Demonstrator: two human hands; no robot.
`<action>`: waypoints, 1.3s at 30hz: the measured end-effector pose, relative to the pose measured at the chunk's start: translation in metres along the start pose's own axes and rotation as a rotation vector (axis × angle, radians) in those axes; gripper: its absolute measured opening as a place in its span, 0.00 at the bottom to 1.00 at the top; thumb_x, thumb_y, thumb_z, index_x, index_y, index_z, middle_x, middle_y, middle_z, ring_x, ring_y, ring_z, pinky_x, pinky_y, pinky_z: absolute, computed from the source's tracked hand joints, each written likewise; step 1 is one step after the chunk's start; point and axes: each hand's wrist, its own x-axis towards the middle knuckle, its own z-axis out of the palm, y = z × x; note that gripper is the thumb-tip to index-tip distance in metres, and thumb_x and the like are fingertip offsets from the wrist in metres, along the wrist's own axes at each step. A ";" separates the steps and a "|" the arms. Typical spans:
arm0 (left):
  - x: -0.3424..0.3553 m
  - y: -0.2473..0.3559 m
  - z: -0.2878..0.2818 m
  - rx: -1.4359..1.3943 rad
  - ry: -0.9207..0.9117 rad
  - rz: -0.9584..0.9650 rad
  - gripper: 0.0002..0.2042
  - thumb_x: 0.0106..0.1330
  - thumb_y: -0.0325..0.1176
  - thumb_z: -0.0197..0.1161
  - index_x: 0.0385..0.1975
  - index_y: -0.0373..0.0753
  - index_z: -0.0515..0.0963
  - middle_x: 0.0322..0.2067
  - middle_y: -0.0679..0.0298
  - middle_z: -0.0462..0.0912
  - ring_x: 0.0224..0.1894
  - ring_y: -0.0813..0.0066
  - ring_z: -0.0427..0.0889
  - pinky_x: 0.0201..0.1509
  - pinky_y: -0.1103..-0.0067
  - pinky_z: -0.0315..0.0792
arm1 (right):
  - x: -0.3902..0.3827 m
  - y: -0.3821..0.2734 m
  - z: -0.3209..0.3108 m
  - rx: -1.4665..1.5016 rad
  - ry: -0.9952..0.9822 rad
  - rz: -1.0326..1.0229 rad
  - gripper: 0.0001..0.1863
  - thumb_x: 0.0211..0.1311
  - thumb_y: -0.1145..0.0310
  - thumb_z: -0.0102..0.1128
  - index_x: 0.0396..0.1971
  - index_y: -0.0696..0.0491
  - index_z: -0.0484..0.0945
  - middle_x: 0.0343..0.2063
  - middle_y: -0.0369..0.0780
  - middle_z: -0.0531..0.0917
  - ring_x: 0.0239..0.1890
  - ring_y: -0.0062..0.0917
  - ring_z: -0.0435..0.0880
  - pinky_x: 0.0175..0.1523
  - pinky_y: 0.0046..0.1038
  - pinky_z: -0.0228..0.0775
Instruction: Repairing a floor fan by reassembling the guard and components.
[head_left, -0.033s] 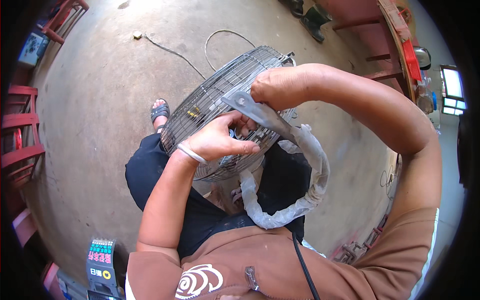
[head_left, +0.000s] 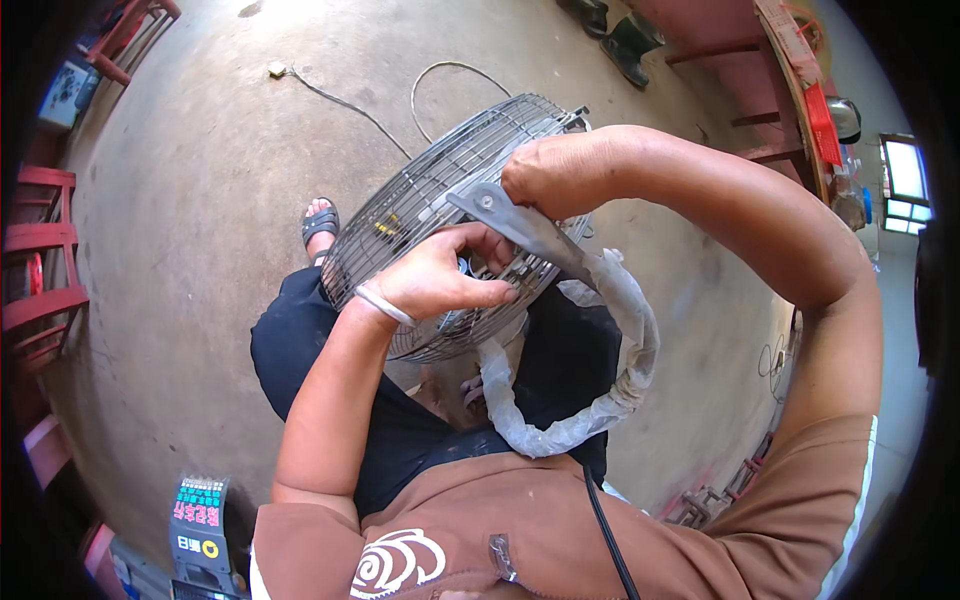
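An electric fan with a round grey wire guard (head_left: 430, 185) leans tilted between my knees. A flat grey metal bracket (head_left: 530, 235) crosses its near side, with a screw head at the upper end. The bracket runs into a curved tube (head_left: 640, 350) wrapped in torn clear plastic. My left hand (head_left: 440, 270) is at the back of the fan, its thumb and bent fingers around parts there; the fingertips are partly hidden behind the bracket. My right hand (head_left: 548, 175) is closed in a fist against the guard beside the bracket's upper end; what its fingers hold is hidden.
A cord with a pale plug (head_left: 277, 70) lies on the concrete floor (head_left: 200, 300) beyond the fan. Dark boots (head_left: 630, 47) stand at the far right, near a wooden table (head_left: 790, 90). Red chairs (head_left: 45, 240) line the left side. A dark cord (head_left: 610, 530) hangs over my shirt.
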 end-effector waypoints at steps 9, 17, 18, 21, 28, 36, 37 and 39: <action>-0.005 -0.001 0.001 -0.151 -0.013 -0.005 0.22 0.50 0.36 0.72 0.44 0.32 0.80 0.41 0.61 0.83 0.47 0.74 0.77 0.57 0.79 0.68 | 0.008 -0.012 -0.007 -0.111 -0.113 0.016 0.06 0.47 0.77 0.60 0.25 0.62 0.83 0.26 0.52 0.83 0.31 0.42 0.84 0.38 0.35 0.76; -0.002 -0.006 -0.001 -0.089 -0.017 -0.002 0.21 0.50 0.37 0.71 0.42 0.32 0.81 0.40 0.61 0.84 0.44 0.76 0.78 0.54 0.79 0.69 | 0.013 -0.007 -0.005 0.165 -0.239 0.188 0.15 0.52 0.76 0.59 0.41 0.58 0.82 0.35 0.50 0.85 0.40 0.38 0.84 0.44 0.35 0.74; -0.002 -0.003 0.000 -0.091 -0.036 -0.024 0.20 0.50 0.37 0.71 0.42 0.32 0.81 0.39 0.62 0.84 0.44 0.76 0.78 0.54 0.79 0.69 | 0.014 -0.007 -0.006 0.158 -0.262 0.191 0.16 0.51 0.76 0.59 0.41 0.58 0.82 0.35 0.50 0.85 0.40 0.40 0.84 0.45 0.36 0.74; -0.002 0.002 0.000 -0.072 -0.040 -0.043 0.20 0.50 0.38 0.71 0.41 0.32 0.82 0.37 0.62 0.84 0.43 0.77 0.78 0.53 0.80 0.70 | 0.018 -0.017 -0.014 -0.050 -0.373 0.222 0.17 0.49 0.76 0.59 0.42 0.58 0.82 0.35 0.50 0.85 0.40 0.40 0.84 0.45 0.36 0.73; -0.003 -0.001 0.004 -0.115 -0.048 -0.010 0.20 0.49 0.36 0.69 0.42 0.31 0.82 0.39 0.61 0.84 0.44 0.76 0.79 0.53 0.80 0.70 | 0.016 -0.013 -0.008 0.012 -0.392 0.198 0.12 0.51 0.76 0.59 0.37 0.61 0.81 0.32 0.51 0.84 0.37 0.42 0.83 0.43 0.37 0.74; -0.005 -0.012 0.004 -0.083 -0.031 0.001 0.17 0.52 0.36 0.68 0.40 0.33 0.82 0.37 0.63 0.85 0.42 0.77 0.79 0.52 0.79 0.70 | 0.006 -0.013 0.004 0.485 -0.201 0.363 0.16 0.51 0.78 0.55 0.41 0.60 0.80 0.35 0.50 0.84 0.37 0.36 0.82 0.44 0.33 0.71; -0.005 -0.013 0.005 -0.082 -0.005 0.004 0.17 0.52 0.36 0.69 0.39 0.34 0.82 0.36 0.63 0.85 0.42 0.77 0.79 0.51 0.79 0.70 | 0.004 -0.010 0.006 0.491 -0.192 0.368 0.16 0.51 0.78 0.55 0.41 0.60 0.80 0.35 0.50 0.84 0.37 0.36 0.82 0.44 0.33 0.71; -0.003 -0.007 0.008 -0.072 -0.028 -0.013 0.16 0.51 0.36 0.70 0.37 0.34 0.82 0.35 0.65 0.84 0.40 0.78 0.78 0.51 0.80 0.70 | 0.006 -0.009 0.004 0.262 -0.276 0.310 0.16 0.51 0.77 0.53 0.41 0.59 0.80 0.34 0.49 0.84 0.37 0.37 0.82 0.45 0.35 0.71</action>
